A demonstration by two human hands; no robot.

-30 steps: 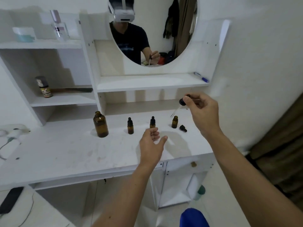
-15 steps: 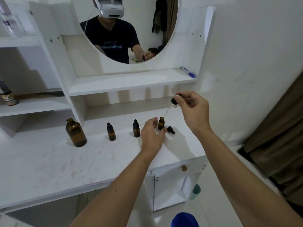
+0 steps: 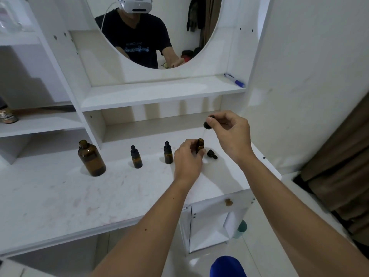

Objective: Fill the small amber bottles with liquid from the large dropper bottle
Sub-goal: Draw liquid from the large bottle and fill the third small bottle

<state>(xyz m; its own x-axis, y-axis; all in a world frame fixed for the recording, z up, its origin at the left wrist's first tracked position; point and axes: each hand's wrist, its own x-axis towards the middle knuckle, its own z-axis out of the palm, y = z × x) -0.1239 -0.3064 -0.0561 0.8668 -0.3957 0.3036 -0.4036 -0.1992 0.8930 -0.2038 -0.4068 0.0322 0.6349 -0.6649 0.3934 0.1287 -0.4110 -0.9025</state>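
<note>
The large amber bottle [image 3: 91, 158] stands uncapped at the left of the white desk [image 3: 60, 196]. Two small amber bottles with black dropper caps, one [image 3: 136, 157] and another [image 3: 168, 153], stand to its right. My left hand [image 3: 187, 160] grips a third small amber bottle [image 3: 200, 144], which is uncapped. Its black cap [image 3: 211, 153] lies on the desk just right of it. My right hand [image 3: 229, 132] pinches the black bulb of the large dropper [image 3: 208, 123], held above and right of the open small bottle, its glass tube slanting down toward the bottle mouth.
A shelf above the desk carries a blue marker [image 3: 234, 80] at its right end. A round mirror [image 3: 155, 31] hangs behind. Left shelves hold a small jar [image 3: 7, 114]. A wall stands close on the right, with a brown curtain [image 3: 343, 166] beyond.
My left hand has reached forward and taken hold of the uncapped small bottle. My right hand with the dropper stays above it. The camera has swung to the right.
</note>
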